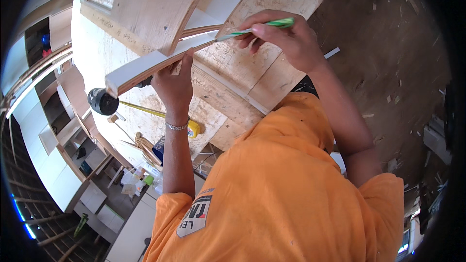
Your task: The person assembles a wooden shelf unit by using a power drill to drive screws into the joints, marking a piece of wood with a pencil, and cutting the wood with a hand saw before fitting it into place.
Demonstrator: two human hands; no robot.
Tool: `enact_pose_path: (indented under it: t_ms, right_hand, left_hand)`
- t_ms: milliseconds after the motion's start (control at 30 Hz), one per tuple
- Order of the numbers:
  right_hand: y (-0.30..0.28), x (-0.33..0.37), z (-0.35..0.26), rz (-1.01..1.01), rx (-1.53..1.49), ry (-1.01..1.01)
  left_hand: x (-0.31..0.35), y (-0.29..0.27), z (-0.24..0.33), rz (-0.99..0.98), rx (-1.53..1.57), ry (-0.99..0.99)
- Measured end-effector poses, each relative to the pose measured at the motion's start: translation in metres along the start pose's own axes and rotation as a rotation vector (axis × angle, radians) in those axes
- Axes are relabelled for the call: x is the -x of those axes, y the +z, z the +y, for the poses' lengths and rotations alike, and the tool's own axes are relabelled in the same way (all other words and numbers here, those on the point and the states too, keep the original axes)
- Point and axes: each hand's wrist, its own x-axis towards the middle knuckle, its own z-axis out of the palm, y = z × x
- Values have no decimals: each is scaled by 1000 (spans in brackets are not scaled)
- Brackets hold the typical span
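Note:
My left hand grips a narrow plywood strip with a white face and layered brown edges, its thumb on the near edge. The strip slants up to the right, its far end by a wooden frame. Between the fingers of my right hand is a slim green-and-white striped pencil. Its tip points left and meets, or nearly meets, the strip's near edge. Below my left hand lies a yellow tape measure with its blade pulled out to the left, passing behind my wrist.
A worn wooden workbench lies under the work. A black round-ended object, possibly a power tool, sits beyond the strip's left end. White and brown cabinet boxes stand at the left. Offcuts and chips litter the brown floor at the right.

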Motion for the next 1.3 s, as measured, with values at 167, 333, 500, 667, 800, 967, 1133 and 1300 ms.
enact_pose_path:
  t_ms: [167,333,500,667,800,967,1133,1300]
  right_hand:
    - [-4,31,-27,87,124,30]
    - [-6,62,-55,107,260,126]
    - [7,89,-90,197,305,83]
    - [-16,144,-149,314,629,205]
    - [-73,177,-167,448,794,117]
    - [-164,206,-215,676,571,62]
    - [-274,241,-278,839,278,-62]
    - [-354,247,-363,900,413,-149]
  left_hand:
    - [35,-35,20,-80,15,-163]
    - [82,-73,29,-349,835,-245]
    - [94,-58,74,-560,1023,-204]
    - [95,-5,128,-666,995,-156]
    - [81,51,184,-737,681,-50]
    - [60,153,277,-712,564,49]
    - [13,269,374,-739,649,-8]
    - [-50,360,449,-718,664,-41]
